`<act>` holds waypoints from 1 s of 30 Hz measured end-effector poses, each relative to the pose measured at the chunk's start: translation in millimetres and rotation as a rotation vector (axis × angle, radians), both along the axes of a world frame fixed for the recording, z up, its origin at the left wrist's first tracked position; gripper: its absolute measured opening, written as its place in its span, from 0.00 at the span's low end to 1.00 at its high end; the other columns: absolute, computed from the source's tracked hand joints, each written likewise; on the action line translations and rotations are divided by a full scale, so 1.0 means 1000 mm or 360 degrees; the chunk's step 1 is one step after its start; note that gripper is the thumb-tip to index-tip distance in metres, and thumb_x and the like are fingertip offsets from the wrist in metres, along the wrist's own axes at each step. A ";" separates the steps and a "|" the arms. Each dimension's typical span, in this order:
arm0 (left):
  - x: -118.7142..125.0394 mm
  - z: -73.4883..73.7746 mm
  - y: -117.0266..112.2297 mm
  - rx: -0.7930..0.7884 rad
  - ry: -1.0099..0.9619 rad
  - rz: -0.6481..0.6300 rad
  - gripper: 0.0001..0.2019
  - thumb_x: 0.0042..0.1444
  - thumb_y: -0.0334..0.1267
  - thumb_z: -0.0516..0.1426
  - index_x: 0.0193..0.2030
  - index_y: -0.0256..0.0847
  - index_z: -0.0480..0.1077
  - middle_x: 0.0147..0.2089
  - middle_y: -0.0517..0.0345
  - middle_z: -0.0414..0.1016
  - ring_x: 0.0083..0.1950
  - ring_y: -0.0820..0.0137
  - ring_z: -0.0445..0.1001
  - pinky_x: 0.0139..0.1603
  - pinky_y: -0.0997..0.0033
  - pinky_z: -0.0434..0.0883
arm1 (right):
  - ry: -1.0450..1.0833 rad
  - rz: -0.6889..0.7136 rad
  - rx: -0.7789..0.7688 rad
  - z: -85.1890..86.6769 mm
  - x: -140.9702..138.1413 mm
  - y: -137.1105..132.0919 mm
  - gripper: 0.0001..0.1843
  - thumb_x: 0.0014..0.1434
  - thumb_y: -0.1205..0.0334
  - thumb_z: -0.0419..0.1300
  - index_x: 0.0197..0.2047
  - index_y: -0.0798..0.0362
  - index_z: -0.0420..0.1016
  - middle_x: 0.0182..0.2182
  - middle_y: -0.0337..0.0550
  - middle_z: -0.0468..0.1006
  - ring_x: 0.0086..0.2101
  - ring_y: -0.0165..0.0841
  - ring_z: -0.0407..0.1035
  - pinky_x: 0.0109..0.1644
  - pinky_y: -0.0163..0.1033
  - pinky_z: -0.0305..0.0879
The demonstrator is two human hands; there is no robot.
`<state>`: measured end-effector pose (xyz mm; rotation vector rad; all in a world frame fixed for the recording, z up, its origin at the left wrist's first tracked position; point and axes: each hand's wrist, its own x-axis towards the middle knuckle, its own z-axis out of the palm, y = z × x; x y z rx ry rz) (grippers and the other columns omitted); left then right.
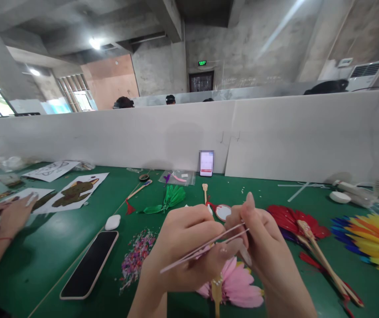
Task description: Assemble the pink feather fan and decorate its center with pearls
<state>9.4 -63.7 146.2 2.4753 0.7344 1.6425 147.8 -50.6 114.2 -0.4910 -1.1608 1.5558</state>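
Observation:
Both hands meet at the front middle of the green table. My left hand (189, 243) is closed around a pair of pale pink tweezers (179, 265), whose tips point right. Close against those tips, my right hand (265, 238) pinches thumb and fingers together; whatever lies between them is hidden. Just below the hands lies a pink feather fan (239, 287) with a gold-coloured handle (216, 296), partly covered by them. A heap of small pink, red and purple bits (139, 254) lies left of my left hand.
A dark-screened phone (89, 265) and white earbud case (112, 222) lie left. Green feathers (169, 198), a round white-faced piece (223, 212) and a propped phone (206, 163) sit beyond. Red (308, 225) and yellow feather fans (371, 243) lie right. Another person's hand (15, 216) rests on pictures.

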 end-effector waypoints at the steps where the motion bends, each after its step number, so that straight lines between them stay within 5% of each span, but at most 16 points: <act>1: 0.000 0.000 0.001 0.0041 -0.0001 0.0010 0.13 0.60 0.36 0.51 0.26 0.36 0.69 0.21 0.59 0.65 0.22 0.78 0.61 0.20 0.76 0.57 | -0.0008 0.0002 -0.0011 -0.001 0.001 -0.001 0.28 0.61 0.44 0.51 0.16 0.52 0.63 0.11 0.31 0.55 0.09 0.21 0.47 0.12 0.32 0.36; 15: 0.000 0.001 0.001 0.0097 0.0131 0.0025 0.14 0.61 0.36 0.49 0.27 0.36 0.69 0.22 0.58 0.66 0.22 0.78 0.61 0.21 0.76 0.57 | -0.0111 -0.0240 0.0128 0.008 0.006 -0.005 0.31 0.61 0.45 0.54 0.12 0.54 0.57 0.11 0.32 0.53 0.14 0.22 0.46 0.17 0.33 0.40; 30: 0.000 -0.001 0.002 -0.0074 0.0136 -0.0179 0.14 0.61 0.34 0.49 0.24 0.36 0.64 0.19 0.62 0.59 0.21 0.78 0.57 0.20 0.75 0.54 | -0.0145 0.0125 0.0032 0.016 0.013 -0.003 0.31 0.59 0.43 0.54 0.14 0.53 0.50 0.11 0.29 0.47 0.13 0.21 0.40 0.15 0.30 0.37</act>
